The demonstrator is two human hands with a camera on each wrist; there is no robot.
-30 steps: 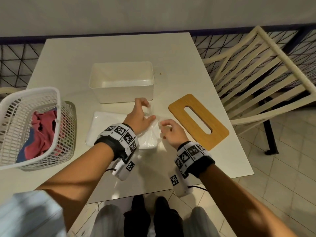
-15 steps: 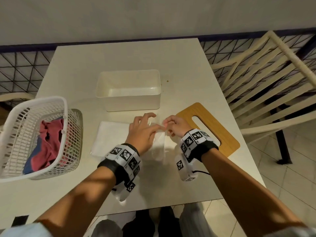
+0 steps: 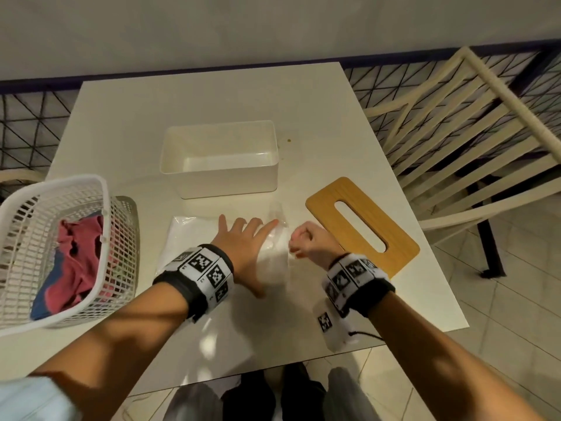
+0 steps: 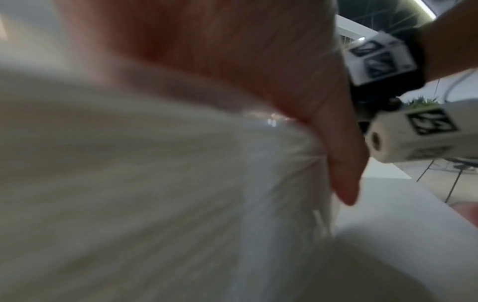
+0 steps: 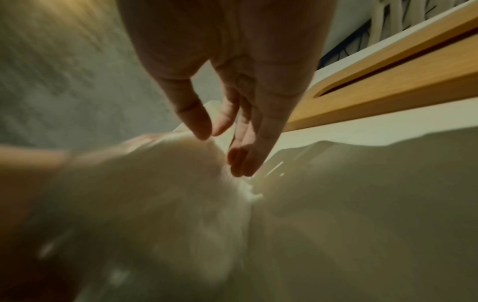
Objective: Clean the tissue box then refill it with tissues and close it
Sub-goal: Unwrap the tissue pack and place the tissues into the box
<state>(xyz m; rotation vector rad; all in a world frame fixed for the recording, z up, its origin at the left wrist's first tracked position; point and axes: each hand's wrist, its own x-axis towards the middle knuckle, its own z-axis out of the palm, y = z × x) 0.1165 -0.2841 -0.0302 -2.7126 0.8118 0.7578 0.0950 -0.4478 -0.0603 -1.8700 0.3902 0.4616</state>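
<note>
The left hand [image 3: 243, 247] lies flat, fingers spread, pressing the tissue pack [image 3: 194, 238] on the worktop [image 3: 303, 117]. The right hand [image 3: 312, 244] pinches the pack's clear wrapper [image 3: 277, 214] at its end. The open tissue box [image 3: 221, 159] sits beyond both hands, and the wooden lid [image 3: 361, 223] lies just right of the right hand.

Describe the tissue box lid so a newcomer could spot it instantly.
Start at the white table and go to its right edge, beside the slatted chair. The lid lies flat there, right of the right hand. It is the only wooden thing: a tan board with one long slot.
</note>
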